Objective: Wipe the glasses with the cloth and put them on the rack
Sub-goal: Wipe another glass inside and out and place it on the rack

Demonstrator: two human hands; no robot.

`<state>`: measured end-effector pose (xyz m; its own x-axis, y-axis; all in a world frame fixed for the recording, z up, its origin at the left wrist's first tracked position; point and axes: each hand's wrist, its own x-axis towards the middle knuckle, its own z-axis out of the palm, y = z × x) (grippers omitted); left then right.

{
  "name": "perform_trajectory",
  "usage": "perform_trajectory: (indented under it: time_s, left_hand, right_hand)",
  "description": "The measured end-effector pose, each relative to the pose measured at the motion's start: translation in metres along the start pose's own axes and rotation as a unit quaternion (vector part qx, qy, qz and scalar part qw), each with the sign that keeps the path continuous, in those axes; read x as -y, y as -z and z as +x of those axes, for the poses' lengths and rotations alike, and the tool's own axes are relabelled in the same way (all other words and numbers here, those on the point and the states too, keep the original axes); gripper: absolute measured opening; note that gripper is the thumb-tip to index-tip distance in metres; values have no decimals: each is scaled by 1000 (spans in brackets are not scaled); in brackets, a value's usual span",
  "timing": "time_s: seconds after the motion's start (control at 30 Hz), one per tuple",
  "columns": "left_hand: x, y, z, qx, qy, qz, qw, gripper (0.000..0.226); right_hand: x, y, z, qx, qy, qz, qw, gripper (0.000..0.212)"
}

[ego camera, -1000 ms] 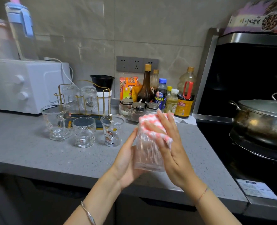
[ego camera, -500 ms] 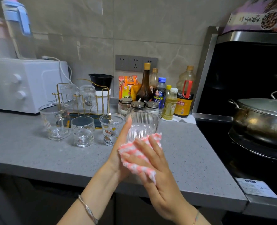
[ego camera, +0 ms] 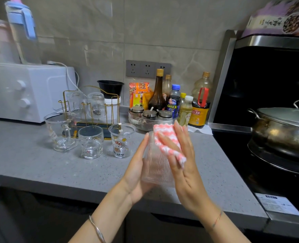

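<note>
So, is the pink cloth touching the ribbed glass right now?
Touching. The head view shows the right hand pressing the pink cloth against the ribbed glass, held by the left hand.

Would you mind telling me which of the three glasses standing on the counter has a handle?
The leftmost one, the wide mug; the tumbler in the middle and the cartoon-printed cup to its right have none.
</note>
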<state>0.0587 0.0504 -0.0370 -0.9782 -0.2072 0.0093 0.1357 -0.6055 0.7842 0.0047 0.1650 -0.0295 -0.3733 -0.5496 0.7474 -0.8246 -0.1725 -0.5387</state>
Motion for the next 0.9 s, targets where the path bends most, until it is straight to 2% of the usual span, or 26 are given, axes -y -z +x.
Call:
perform_trajectory:
  time_s: [0.07,0.27,0.37,0.57,0.73,0.9]
  left_hand:
    - [1,-1,0,-18,-9,1,1000,64]
    - [-13,1,3,-12,-2,-59,998,92]
    - [-17,-2,2,-26,-20,-58,998,86]
    - [-17,1,-1,3,25,-18,1000,91]
    - [-7,1,-2,4,-6,18,1000,66]
    - [-8,-3,-8,16,-46,60,997,65]
  right_hand:
    - [-1,-3,-6,14,4,-7,1000,46]
    - [-1,-19,-35,79,76,-67,992,48]
    - [-3,-20,-38,80,94,-91,988,45]
    - [1,-14,-22,60,85,-95,990,45]
    - [7,-2,2,18,53,-81,995,42]
    - [11,-2,9,10,31,-62,998,43]
